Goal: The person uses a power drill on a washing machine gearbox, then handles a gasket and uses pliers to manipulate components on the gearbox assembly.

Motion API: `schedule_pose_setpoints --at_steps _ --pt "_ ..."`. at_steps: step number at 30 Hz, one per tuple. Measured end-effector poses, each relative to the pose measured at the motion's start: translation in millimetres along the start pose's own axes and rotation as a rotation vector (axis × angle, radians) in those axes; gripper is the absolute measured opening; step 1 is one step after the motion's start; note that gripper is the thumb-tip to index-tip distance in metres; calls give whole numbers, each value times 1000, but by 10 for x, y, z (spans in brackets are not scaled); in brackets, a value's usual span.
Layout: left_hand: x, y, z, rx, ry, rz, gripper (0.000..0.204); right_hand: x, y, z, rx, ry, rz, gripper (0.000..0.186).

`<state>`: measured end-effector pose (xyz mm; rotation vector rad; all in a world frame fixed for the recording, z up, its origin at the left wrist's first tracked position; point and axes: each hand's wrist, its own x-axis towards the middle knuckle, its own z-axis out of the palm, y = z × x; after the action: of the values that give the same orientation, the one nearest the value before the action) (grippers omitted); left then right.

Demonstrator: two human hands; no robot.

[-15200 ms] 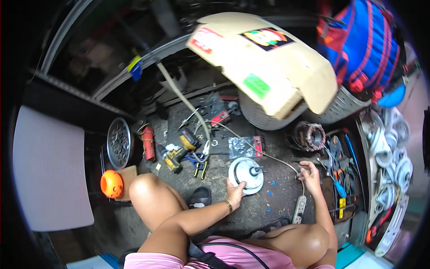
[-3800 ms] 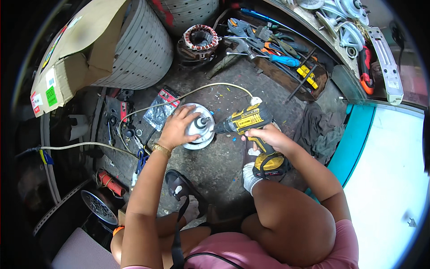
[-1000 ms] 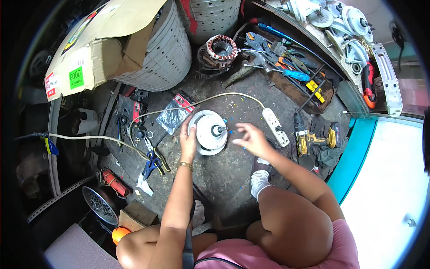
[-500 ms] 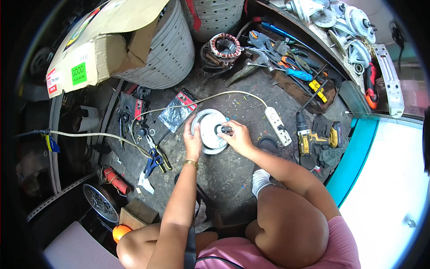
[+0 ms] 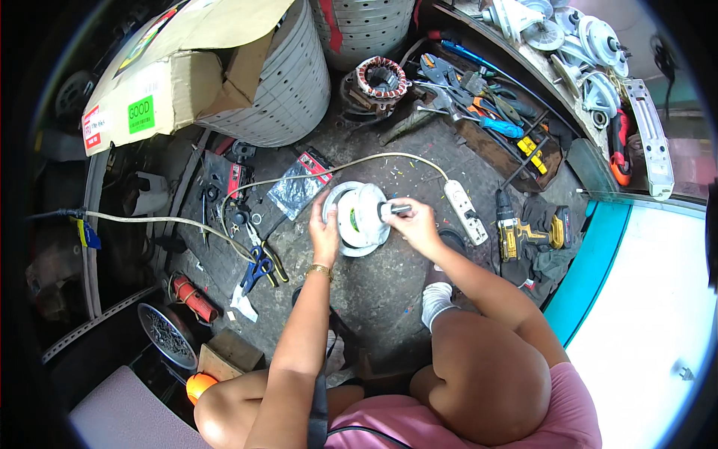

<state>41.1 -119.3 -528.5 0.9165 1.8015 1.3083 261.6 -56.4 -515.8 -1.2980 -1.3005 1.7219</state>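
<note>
A white round gearbox-like housing [image 5: 366, 218] with a short metal shaft [image 5: 396, 209] is between my hands on the dark floor. It is tilted, its shaft pointing right, and a green patch shows on its side. A pale metal ring [image 5: 351, 251] lies around or under it; whether they are joined I cannot tell. My left hand [image 5: 323, 236] curls against the left edge of the ring and housing, thumb on the near side. My right hand [image 5: 419, 227] pinches the shaft from the right. Some of its fingers are hidden behind the shaft.
A white power strip [image 5: 464, 212] and a yellow-black cordless drill [image 5: 523, 233] lie to the right. Blue-handled scissors [image 5: 258, 269] and pliers lie left. A wound stator [image 5: 381, 77], perforated drums [image 5: 295, 93] and a tool tray [image 5: 508, 161] are farther back. A cord [image 5: 329, 169] crosses behind the ring.
The housing has tipped to the right, so its shaft now points sideways and its green patch shows. My right hand has shifted right with the shaft. My left hand stays at the edge.
</note>
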Motion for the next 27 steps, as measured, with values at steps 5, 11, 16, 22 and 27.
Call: schedule_pose_setpoints --at_steps 5,11,16,22,27 --pt "-18 -108 -162 -187 49 -129 45 -5 -184 -431 422 -63 183 26" --pt "-105 -146 -187 -250 -73 -371 58 -216 -138 -718 906 -84 337 35" --pt "-80 -272 -285 -352 -41 -427 55 -250 -290 -633 1057 9 511 44" --pt "22 451 42 -1052 -127 -659 50 -152 -698 -1172 866 -220 170 41" --pt "187 1059 292 -941 -214 -683 45 -53 -2007 -1340 127 -184 -278 51"
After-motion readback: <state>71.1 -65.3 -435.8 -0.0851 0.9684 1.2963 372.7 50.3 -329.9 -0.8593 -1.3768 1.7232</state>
